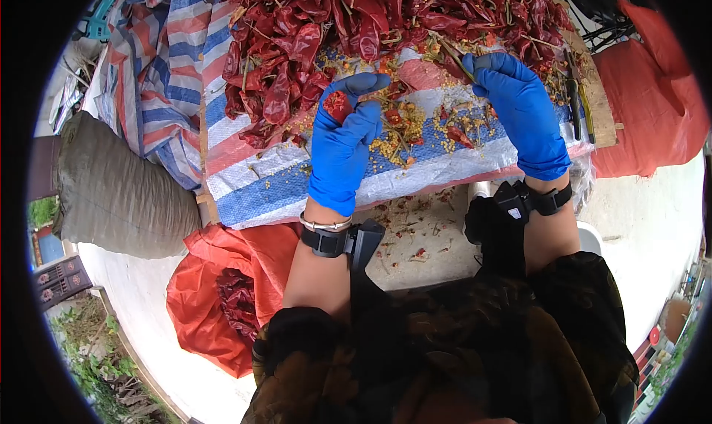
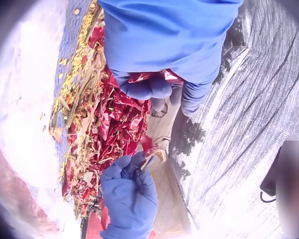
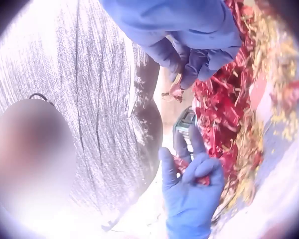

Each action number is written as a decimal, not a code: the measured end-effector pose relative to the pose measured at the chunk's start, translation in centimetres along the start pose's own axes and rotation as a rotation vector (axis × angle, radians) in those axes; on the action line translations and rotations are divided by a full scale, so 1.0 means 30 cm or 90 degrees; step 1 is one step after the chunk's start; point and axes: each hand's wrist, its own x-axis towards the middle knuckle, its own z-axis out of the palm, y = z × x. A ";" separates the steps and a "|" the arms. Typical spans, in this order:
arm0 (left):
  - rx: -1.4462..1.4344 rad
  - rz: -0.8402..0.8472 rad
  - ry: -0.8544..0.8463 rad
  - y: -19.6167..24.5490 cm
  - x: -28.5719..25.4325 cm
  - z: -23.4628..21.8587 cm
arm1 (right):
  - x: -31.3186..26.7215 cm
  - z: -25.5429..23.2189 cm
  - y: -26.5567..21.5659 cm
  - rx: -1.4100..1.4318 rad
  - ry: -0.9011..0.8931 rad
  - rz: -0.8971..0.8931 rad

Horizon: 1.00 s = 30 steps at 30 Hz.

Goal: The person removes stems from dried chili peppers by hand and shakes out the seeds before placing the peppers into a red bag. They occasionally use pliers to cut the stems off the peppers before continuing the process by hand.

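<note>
My left hand (image 1: 341, 146), in a blue glove, curls its lower fingers round a red dried chili (image 1: 337, 107), its index finger extended. The right wrist view shows that chili (image 3: 203, 179) across the left palm (image 3: 192, 204). To the right, my gloved right hand (image 1: 523, 116) pinches a thin stem between thumb and fingertips. A small red piece (image 2: 148, 146) is on that stem in the left wrist view, beyond the fingers of the right hand (image 2: 129, 191). The two hands are apart, above a striped sheet (image 1: 282, 194) with scattered seeds (image 1: 400, 146).
A large heap of dried chilies (image 1: 363, 16) covers the far side. Black-and-yellow tools (image 1: 586, 101) lie at the sheet's right edge. An open red sack (image 1: 215, 290) holding chilies stands below left, a full grey-green sack (image 1: 119, 187) at the left, and another red sack (image 1: 645, 98) at the right.
</note>
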 end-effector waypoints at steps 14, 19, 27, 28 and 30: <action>0.263 -0.004 0.016 -0.036 -0.005 0.029 | -0.051 0.138 0.054 -0.299 -0.127 -0.154; 0.341 -0.013 -0.007 -0.064 -0.006 0.020 | -0.051 0.175 0.048 -0.411 -0.106 -0.359; 0.450 0.044 -0.064 -0.079 -0.005 0.026 | -0.059 0.144 0.078 -0.481 -0.083 -0.271; 0.449 0.042 -0.066 -0.077 -0.007 0.032 | -0.063 0.143 0.073 -0.445 -0.091 -0.238; 0.272 -0.095 -0.053 -0.063 -0.013 0.045 | -0.065 0.140 0.059 -0.409 -0.098 -0.204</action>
